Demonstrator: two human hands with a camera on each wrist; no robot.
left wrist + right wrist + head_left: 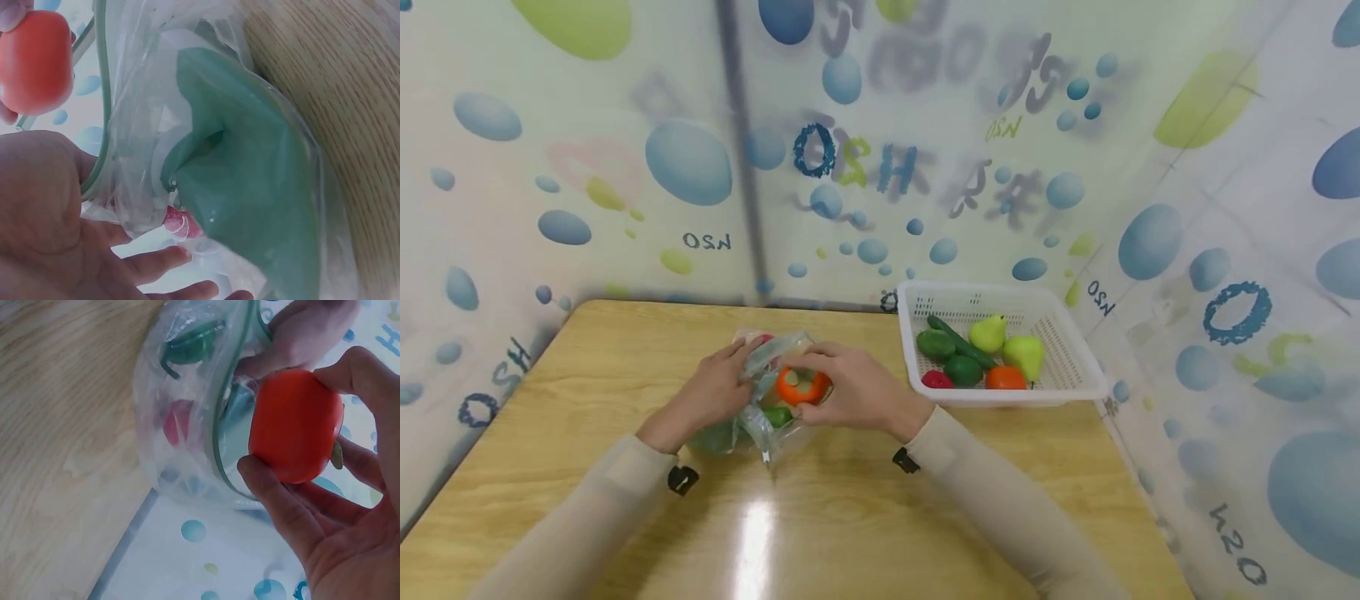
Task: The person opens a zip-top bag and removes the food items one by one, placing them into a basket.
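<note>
My right hand [865, 392] grips an orange-red persimmon [801, 386] between thumb and fingers, with its leafy cap showing. It is held at the mouth of a clear plastic zip bag [147, 431] with a green strip along its rim. My left hand [718, 383] holds the bag by its rim; in the left wrist view its fingers [156, 262] spread along the bag's side. Through the plastic, a green pepper-like piece [190, 347] and a pinkish-red piece [178, 422] show. Folds of the bag partly hide its contents.
A white plastic basket [1082, 379] stands at the table's right rear, holding a cucumber [962, 342], pears [988, 333], green rounded pieces [962, 371], an orange fruit [1006, 378] and a red piece [937, 380]. Patterned walls border the wooden table [850, 508] behind and to the right.
</note>
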